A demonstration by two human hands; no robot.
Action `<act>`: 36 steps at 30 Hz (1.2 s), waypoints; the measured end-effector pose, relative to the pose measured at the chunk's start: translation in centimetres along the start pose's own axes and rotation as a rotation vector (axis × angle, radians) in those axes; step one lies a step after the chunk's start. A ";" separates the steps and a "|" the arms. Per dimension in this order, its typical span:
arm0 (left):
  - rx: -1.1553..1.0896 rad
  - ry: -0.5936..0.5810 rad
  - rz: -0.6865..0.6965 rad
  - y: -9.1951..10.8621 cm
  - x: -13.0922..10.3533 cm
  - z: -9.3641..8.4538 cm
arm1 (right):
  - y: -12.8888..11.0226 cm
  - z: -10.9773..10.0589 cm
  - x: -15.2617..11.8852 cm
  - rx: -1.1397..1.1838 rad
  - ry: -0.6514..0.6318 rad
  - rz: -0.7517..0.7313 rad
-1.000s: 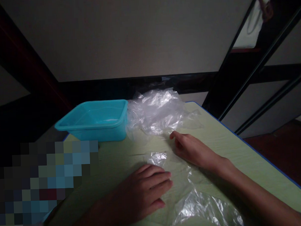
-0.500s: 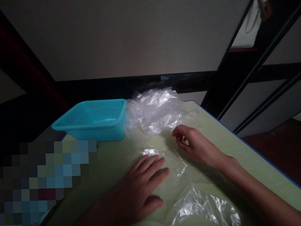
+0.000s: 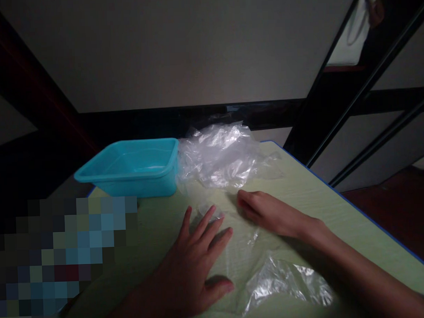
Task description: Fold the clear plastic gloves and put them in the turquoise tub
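Clear plastic bag (image 3: 270, 280) lies flat on table (image 3: 330, 206), partly under L hand (image 3: 195, 264), crinkled at near end. L fingers spread wide; R hand (image 3: 264, 210) curled in by bag's far end, can't tell if it's pinching film. Bag looks v. light, limp, slippery, prob. tears easily; best hold approx. crinkled near edge. Film heap (image 3: 222, 154) beyond, next to teal tub (image 3: 136, 185), limits room at far side

Room at two o'clock from the right hand (image 3: 264, 210)
Bare table (image 3: 310, 188) lies open there; crumpled plastic (image 3: 225, 154) blocks eleven, the tub (image 3: 136, 185) ten, the left hand (image 3: 198, 266) eight, loose film (image 3: 268, 284) six.
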State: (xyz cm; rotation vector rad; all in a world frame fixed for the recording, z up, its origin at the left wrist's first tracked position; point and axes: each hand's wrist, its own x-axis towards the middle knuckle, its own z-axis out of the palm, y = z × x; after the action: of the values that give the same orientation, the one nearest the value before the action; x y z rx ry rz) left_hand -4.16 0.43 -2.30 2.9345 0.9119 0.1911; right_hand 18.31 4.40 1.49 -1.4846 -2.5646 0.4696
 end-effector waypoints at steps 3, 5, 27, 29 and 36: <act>0.002 0.005 -0.004 0.1 0.0 -0.1 | 0.8 -0.1 0.0 -0.102 0.004 0.076; -0.001 0.011 -0.005 0.1 0.1 0.0 | 1.3 -0.2 -0.1 -0.129 0.009 0.104; -0.088 0.036 0.151 0.6 0.9 -1.1 | -0.6 -0.7 -0.4 -0.108 0.199 0.124; -0.101 -0.014 0.144 0.7 0.8 -1.1 | -0.7 -0.6 -0.4 -0.049 0.214 0.081; -0.191 -0.065 0.116 1.8 1.0 -1.6 | -1.1 -0.4 -0.3 0.101 0.169 -0.343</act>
State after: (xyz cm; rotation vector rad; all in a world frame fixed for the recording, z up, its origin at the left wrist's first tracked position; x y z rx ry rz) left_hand -2.62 -0.44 -0.47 2.7993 0.6742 0.1768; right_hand 17.69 3.74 2.25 -0.9778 -2.5439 0.3997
